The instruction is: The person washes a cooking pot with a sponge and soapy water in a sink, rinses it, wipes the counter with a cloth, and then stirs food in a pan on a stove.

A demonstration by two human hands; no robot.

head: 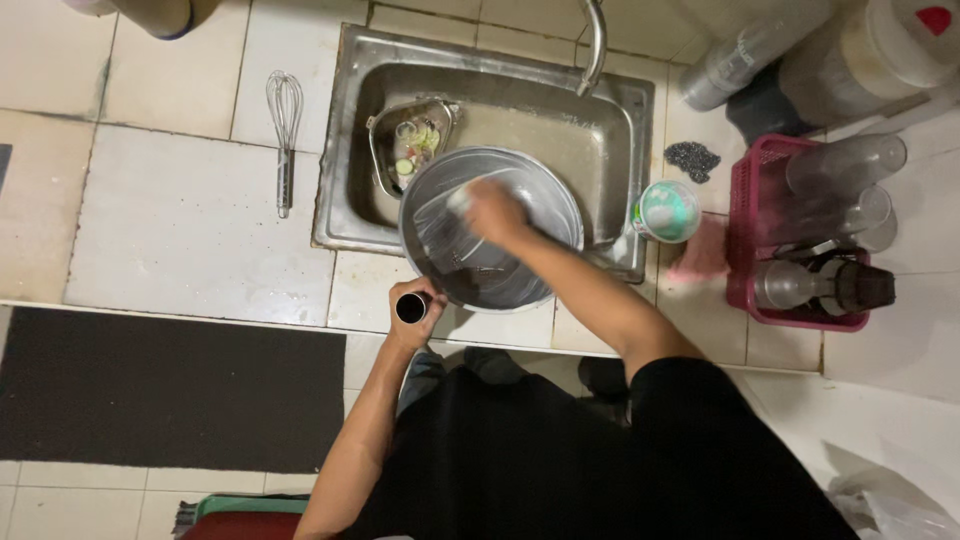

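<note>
One pot is held by its handle in the clenched left hand; the right hand is pressed inside, fingers closed on something unclear. One whisk is seen on the surface.

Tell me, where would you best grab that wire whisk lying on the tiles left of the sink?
Take the whisk by its straight metal handle, the lower half nearest the counter edge, coming down from above. It lies flat and alone on the tiled counter, handle toward the person, so fingers can likely close across it from both sides. The wire loops at the far end look springy and would probably give a poorer hold.
</note>
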